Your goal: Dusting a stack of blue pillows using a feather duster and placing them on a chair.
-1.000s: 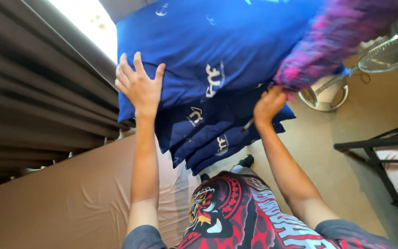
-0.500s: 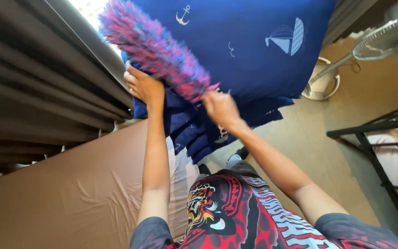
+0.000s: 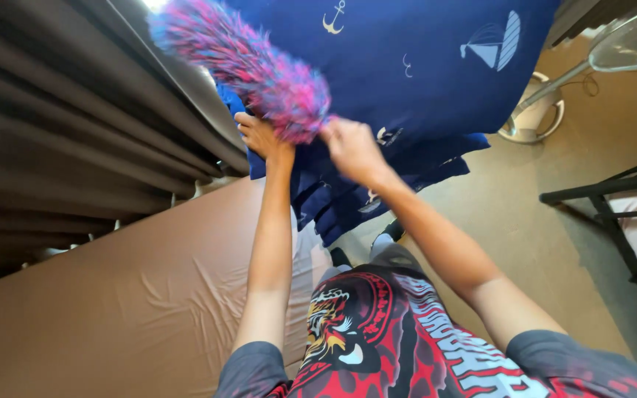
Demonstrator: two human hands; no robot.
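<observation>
A person is holding a blue pillow (image 3: 422, 66) up in front of them with both arms raised. Since half a second ago, the pink and blue fuzzy duster (image 3: 259, 70) is sitting slightly lower, now spreading across both hands. The left hand (image 3: 259, 134) is gripping the pillow's lower left corner, fingers curled. The right hand (image 3: 352, 147) is closed around the duster's base, against the pillow. Blue cloth (image 3: 377, 191) is hanging in folds below the pillow. Grey curtains (image 3: 68, 147) are hanging at left, beside a brown mattress (image 3: 112, 309). A white fan (image 3: 540, 110) is standing on the tan floor (image 3: 525, 221), near a black frame (image 3: 613, 199). The pillow is blocking the view behind it.
</observation>
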